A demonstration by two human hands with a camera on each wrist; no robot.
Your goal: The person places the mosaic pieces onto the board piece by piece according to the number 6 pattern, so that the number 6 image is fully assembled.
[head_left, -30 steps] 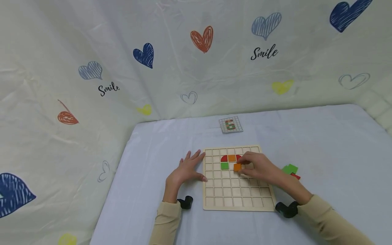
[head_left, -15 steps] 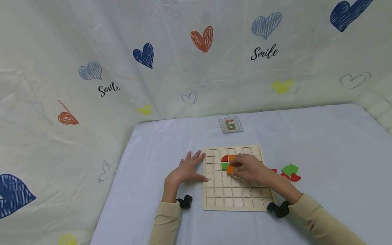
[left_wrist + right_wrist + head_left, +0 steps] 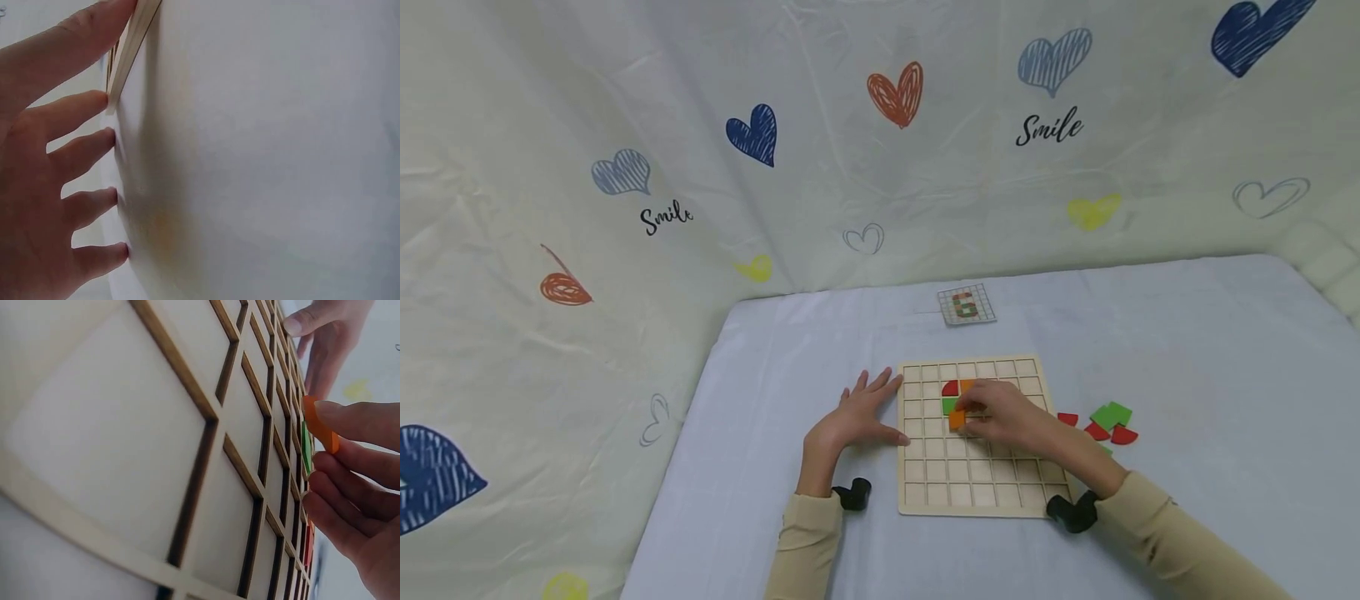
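Note:
A square wooden grid board [image 3: 925, 471] lies on the white table. My right hand [image 3: 1007, 412] pinches an orange square tile [image 3: 957, 420] between thumb and fingertips, just below a green tile [image 3: 950, 406] set in the grid. In the right wrist view the orange tile [image 3: 321, 425] looks tilted above the grid. A red quarter-round tile [image 3: 951, 388] and another orange tile [image 3: 967, 386] fill cells in the row above. Fingers spread, my left hand [image 3: 857, 421] rests at the board's left edge, its thumb on the rim; the left wrist view shows the fingertips [image 3: 112, 194] against the tabletop.
Right of the board lie loose green tiles [image 3: 1111, 415] and several red quarter-round tiles [image 3: 1124, 435], partly behind my right forearm. A small printed pattern card [image 3: 966, 306] lies beyond the board. A curtain with hearts [image 3: 820, 167] hangs behind the table.
My right hand has moved left and slightly nearer with the orange tile, from the right of the green tile to just below it. The left hand has stayed in place.

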